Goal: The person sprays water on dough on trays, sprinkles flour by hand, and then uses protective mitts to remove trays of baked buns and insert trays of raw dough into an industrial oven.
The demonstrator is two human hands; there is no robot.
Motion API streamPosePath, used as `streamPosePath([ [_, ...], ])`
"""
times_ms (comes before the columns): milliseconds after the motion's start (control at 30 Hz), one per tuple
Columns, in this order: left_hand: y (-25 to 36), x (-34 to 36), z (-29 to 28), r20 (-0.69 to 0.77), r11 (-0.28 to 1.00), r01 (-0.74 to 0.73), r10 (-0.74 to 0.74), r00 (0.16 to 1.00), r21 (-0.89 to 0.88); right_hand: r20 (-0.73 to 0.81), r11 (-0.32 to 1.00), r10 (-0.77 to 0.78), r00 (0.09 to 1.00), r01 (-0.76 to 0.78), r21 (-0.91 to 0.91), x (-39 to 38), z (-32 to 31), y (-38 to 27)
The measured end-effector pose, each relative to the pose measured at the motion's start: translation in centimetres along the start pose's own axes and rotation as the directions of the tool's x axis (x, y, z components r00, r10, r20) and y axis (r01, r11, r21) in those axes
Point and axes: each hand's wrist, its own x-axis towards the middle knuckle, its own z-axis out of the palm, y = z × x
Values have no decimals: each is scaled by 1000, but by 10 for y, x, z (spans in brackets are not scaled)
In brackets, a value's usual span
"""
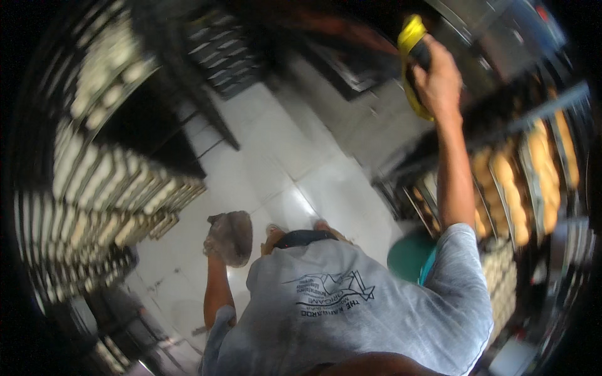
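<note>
My right hand [441, 78] is stretched out to the far right, its fingers closed around a yellow and black hand-held object [412, 32]. Blur hides exactly what kind it is; a yellow strip runs down along its side past my fingers. Low at my left side, my left hand [211, 245] grips a worn brown cloth pad [233, 237], which covers most of the fingers. Beyond my right hand are blurred metal surfaces [451, 19] of a large unit.
Racks of trays with pale dough pieces [94, 172] line the left. On the right a rack bears browned bread rolls [505, 182]. A green round container [407, 254] stands by my right side. Pale tiles [288, 169] cover the floor. A dark slatted crate [222, 53] stands ahead.
</note>
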Motion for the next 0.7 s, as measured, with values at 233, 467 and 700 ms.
streamPosePath([
  [233,34,-34,-97,-197,972,-165,131,972,-167,544,979,170,822,-78,-188,-43,202,20],
  [467,43,-64,-170,-369,928,-273,168,914,-254,436,641,129,890,-411,648,47,232,-124],
  [700,80,-40,-170,-435,938,-342,285,854,-58,592,38,-392,704,-631,775,92,237,-407],
])
